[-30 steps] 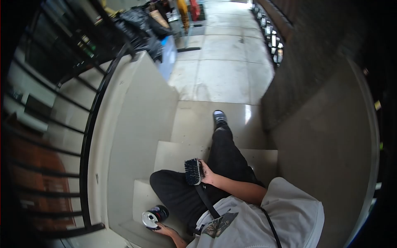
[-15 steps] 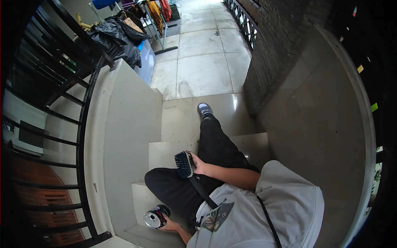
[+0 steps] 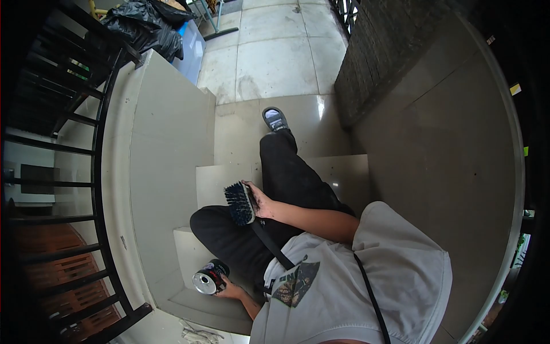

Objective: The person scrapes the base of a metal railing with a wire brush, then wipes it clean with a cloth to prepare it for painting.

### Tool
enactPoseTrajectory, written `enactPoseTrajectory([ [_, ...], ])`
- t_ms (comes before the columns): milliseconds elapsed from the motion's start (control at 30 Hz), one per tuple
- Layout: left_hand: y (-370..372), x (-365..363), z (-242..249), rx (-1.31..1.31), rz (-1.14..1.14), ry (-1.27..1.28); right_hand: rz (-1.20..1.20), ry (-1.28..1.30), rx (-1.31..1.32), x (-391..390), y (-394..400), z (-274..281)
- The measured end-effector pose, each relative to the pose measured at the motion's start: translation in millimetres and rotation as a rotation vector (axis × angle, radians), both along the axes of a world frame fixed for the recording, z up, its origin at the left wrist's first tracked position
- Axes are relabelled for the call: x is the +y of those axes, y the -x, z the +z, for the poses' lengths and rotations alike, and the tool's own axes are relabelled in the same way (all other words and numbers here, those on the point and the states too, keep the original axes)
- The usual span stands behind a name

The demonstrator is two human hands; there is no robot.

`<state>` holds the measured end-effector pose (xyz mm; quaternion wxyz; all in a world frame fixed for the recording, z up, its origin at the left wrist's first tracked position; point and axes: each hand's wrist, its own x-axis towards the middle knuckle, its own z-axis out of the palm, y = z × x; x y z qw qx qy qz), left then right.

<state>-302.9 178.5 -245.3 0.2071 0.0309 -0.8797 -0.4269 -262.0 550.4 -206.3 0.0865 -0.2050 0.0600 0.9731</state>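
Observation:
My right hand (image 3: 262, 203) grips a scrub brush (image 3: 239, 203) with dark blue bristles and a pale body. It is held over my bent leg in black trousers (image 3: 220, 226), bristles facing left. Dark smudges show on the fingers of that hand. Lower down, my left hand (image 3: 231, 290) is closed around a dark can (image 3: 212, 277) with a silver top, tilted so its round end faces up and left. The can is beside my bent knee, above the tiled step. Its label is too small to read.
I sit on glossy tiled steps (image 3: 229, 178), one sandalled foot (image 3: 275, 119) on a lower one. Left is a low wall (image 3: 169, 126) with a black metal railing (image 3: 98, 189); right is a tiled wall (image 3: 435, 155). Black plastic bags (image 3: 143, 31) lie beyond.
The view has tilted downward, so the scene sits higher in the frame, and a pale cloth shows at the bottom. Both hands keep their hold on the brush and the can.

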Motion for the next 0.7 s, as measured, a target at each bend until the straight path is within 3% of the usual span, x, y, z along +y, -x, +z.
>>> enactPoseTrajectory([
  [233, -11, 1, 13, -0.092, 0.017, 0.037, 0.051, 0.022, 0.02, -4, 7, 6],
  [367, -16, -17, 6, -0.096, 0.039, 0.187, 0.082, 0.043, 0.016, -7, 14, 5],
  [433, -23, -18, 17, -0.268, 0.095, 0.331, 0.085, 0.06, 0.027, -9, 18, 3],
  [500, -29, -21, 40, -0.302, 0.002, 0.276, 0.089, 0.072, 0.035, -9, 20, 1],
  [567, -33, -23, 82, -0.896, -0.207, 0.333, 0.104, 0.1, 0.125, -8, 18, -1],
  [600, -42, 6, 141, -0.881, -0.269, 0.113, 0.069, 0.098, 0.093, -11, 19, -2],
  [667, -50, -8, 191, -0.287, 0.203, 0.365, 0.088, 0.082, 0.05, -11, 19, -1],
  [700, -52, -21, 218, 0.143, 0.25, 0.438, 0.085, 0.064, 0.015, -12, 20, 1],
])
